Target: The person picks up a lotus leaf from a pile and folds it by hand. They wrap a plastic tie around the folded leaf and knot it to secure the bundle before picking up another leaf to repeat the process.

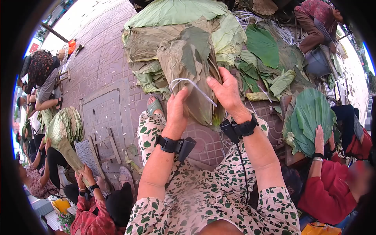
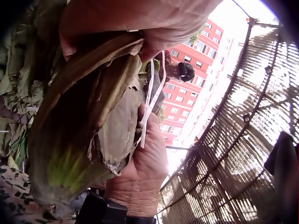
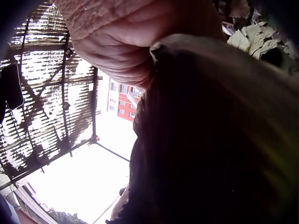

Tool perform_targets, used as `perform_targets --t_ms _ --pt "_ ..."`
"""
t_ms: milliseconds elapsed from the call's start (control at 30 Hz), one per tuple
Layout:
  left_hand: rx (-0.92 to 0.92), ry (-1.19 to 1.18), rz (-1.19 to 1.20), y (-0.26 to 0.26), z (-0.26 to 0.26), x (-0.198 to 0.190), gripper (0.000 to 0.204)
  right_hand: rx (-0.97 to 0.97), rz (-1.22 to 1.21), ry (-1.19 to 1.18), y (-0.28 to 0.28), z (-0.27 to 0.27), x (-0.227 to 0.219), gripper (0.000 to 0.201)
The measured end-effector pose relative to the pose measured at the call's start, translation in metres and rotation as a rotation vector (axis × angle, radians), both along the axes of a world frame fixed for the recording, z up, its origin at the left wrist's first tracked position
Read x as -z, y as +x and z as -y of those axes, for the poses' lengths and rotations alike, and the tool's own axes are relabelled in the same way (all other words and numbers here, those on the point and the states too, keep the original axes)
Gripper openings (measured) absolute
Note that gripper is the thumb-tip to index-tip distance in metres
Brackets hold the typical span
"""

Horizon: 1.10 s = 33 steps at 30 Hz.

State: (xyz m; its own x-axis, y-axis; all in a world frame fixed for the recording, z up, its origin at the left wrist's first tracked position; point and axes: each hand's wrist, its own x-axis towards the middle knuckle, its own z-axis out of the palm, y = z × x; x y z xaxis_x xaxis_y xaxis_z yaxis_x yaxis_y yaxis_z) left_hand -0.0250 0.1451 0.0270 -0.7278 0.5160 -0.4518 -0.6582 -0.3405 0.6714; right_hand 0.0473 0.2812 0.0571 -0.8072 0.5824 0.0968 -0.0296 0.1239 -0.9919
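Note:
A folded bundle of dry brown-green leaves [image 1: 188, 66] is held up between both hands in the head view. The left hand [image 1: 177, 111] grips its lower left edge, thumb on top, beside a loop of white strip [image 1: 199, 91] that lies across the bundle. The right hand [image 1: 228, 92] holds the right edge with its thumb on the face and fingers behind. In the left wrist view the bundle [image 2: 112, 135] shows its folded layers, with the white strip [image 2: 148, 112] hanging beside it. The dark leaf underside [image 3: 210, 135] fills much of the right wrist view.
A heap of large leaves [image 1: 156, 43] lies beyond the bundle, with a green leaf [image 1: 262, 46] and white strips [image 1: 250, 19] at its right. People sit on both sides; one at the right touches a green leaf stack [image 1: 309, 117]. A small wooden stool [image 1: 105, 149] stands at left.

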Motion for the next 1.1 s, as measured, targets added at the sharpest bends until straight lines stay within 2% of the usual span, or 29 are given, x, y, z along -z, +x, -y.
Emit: perform_targets --t_ms 267,300,500,733,900,1067,1100 --pt "0.024 -0.014 -0.011 0.0 0.001 0.0 0.025 0.013 -0.022 -0.007 -0.001 0.001 0.004 0.031" --pt "0.037 -0.022 -0.011 0.0 0.001 0.0 0.03 0.02 -0.023 -0.04 -0.002 0.0 0.004 0.031" --pt "-0.02 0.079 0.041 -0.003 0.001 0.005 0.026 0.009 -0.108 -0.237 -0.003 0.0 0.003 0.029" --pt "-0.043 0.043 -0.029 -0.004 0.001 0.006 0.026 -0.032 -0.191 -0.389 -0.002 0.001 0.0 0.033" --pt "-0.102 0.186 0.073 -0.007 0.006 0.002 0.026 -0.134 -0.042 -0.307 -0.001 0.0 -0.001 0.04" --pt "-0.101 0.12 0.006 -0.008 0.005 0.004 0.026 -0.159 0.018 -0.137 -0.001 0.001 0.008 0.039" --pt "-0.117 0.08 -0.105 -0.004 0.002 -0.001 0.03 -0.125 0.018 -0.08 -0.001 0.001 0.006 0.038"
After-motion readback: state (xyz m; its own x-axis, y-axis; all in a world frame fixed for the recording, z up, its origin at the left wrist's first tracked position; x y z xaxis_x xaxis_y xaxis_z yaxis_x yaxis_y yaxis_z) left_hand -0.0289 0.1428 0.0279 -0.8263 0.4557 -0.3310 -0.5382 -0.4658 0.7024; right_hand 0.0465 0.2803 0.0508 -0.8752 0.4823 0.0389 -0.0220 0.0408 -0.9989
